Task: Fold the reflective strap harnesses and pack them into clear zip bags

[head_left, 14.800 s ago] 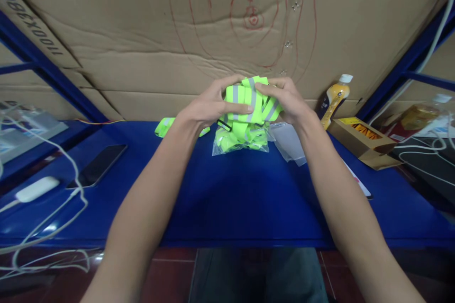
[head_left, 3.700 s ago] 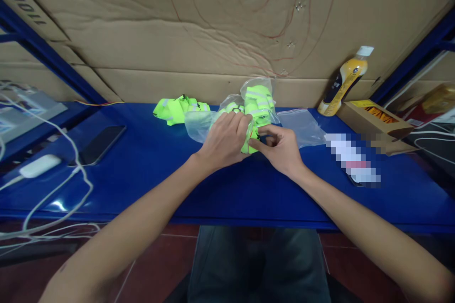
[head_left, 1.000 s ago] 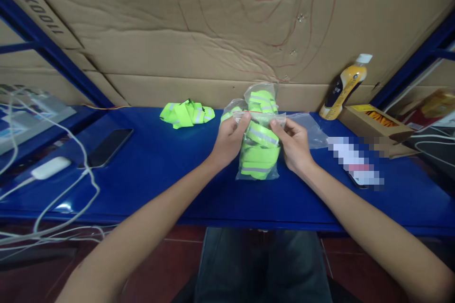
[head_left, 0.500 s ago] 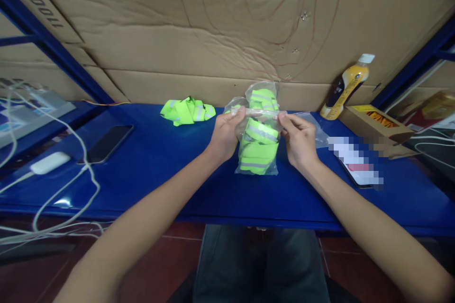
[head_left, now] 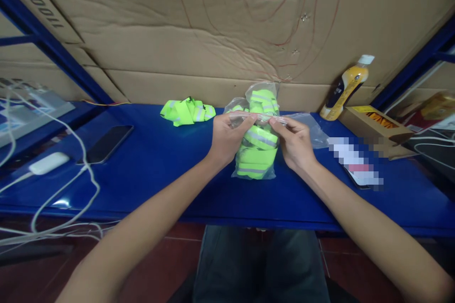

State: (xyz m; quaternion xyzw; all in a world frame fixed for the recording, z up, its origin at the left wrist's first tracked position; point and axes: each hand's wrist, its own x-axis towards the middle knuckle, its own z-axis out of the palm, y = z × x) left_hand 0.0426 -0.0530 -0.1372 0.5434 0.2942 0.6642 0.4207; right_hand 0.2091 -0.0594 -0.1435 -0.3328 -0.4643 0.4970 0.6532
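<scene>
A clear plastic bag holds a folded neon-yellow strap with grey reflective bands. Its top edge is pinched by my left hand on one side and my right hand on the other, thumbs close together near the middle. Behind my hands lie more bagged neon pieces, partly hidden by my fingers. An unbagged neon reflective bundle rests to the left at the back of the blue table. To the right of my right hand is a flat clear bag.
On the right stand a yellow drink bottle and an open cardboard box, with a blurred-out phone before them. At left lie a dark phone, a white device and loose white cables. A cardboard wall closes the back.
My left hand has slid right along the bag's top edge, bringing both thumbs closer together. The bag's lower end has shifted slightly left and toward me.
</scene>
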